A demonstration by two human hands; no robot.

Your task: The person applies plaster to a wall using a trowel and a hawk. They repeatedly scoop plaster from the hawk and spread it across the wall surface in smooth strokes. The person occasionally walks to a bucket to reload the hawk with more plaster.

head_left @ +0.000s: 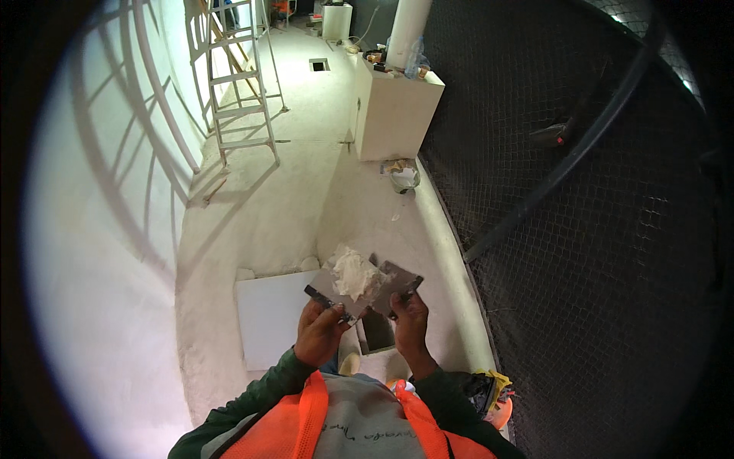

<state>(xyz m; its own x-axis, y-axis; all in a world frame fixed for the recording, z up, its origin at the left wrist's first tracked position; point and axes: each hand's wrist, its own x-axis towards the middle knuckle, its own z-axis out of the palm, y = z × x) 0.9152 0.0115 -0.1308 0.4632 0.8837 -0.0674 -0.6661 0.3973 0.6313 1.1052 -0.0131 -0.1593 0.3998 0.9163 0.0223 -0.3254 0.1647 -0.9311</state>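
My left hand [318,336] is closed around the dark back edge of a wide flat putty knife [324,286]. A lumpy heap of cream-coloured putty [354,273] sits on that blade. My right hand [411,324] grips a second putty knife [399,278] by its dark back edge, thumb pressed on the blade. The two blades come together in front of me at the heap's right side, and putty smears the inner edge of the right one. Whether they touch is hard to make out.
Below my hands lie a square floor opening [377,333] and a white panel [267,315]. A stepladder [243,112] stands at the far left by the white wall. Ahead are a bucket [406,179] and a white block [397,115]. Dark mesh fencing [596,229] runs along the right.
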